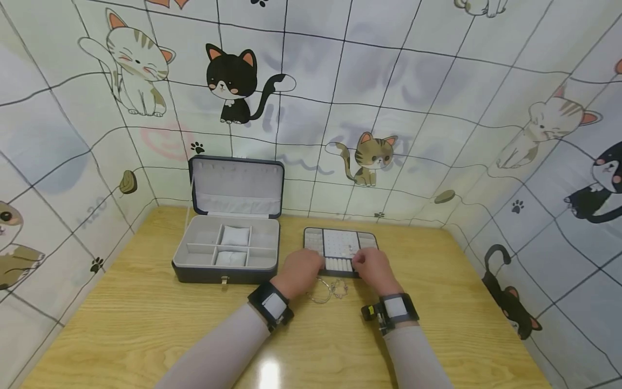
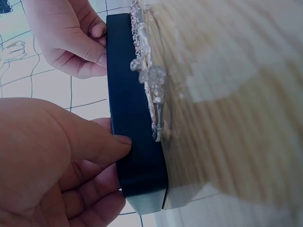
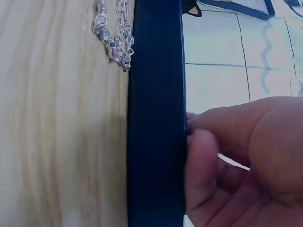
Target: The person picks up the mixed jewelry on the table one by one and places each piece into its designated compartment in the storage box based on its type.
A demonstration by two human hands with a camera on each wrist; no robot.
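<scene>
Pinching the tray [image 2: 122, 90], the left hand [image 1: 299, 272] hides one corner; whether the right hand [image 1: 375, 268] grips anything is unclear.

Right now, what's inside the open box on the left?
The box holds two white cushions, one behind the other along its middle. What lies under the cushions cannot be seen, because they cover it.

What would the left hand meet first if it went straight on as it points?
The left hand would meet the jewelry tray first. It touches the tray's near side, so there seems no gap between; what lies beyond is unclear.
</scene>
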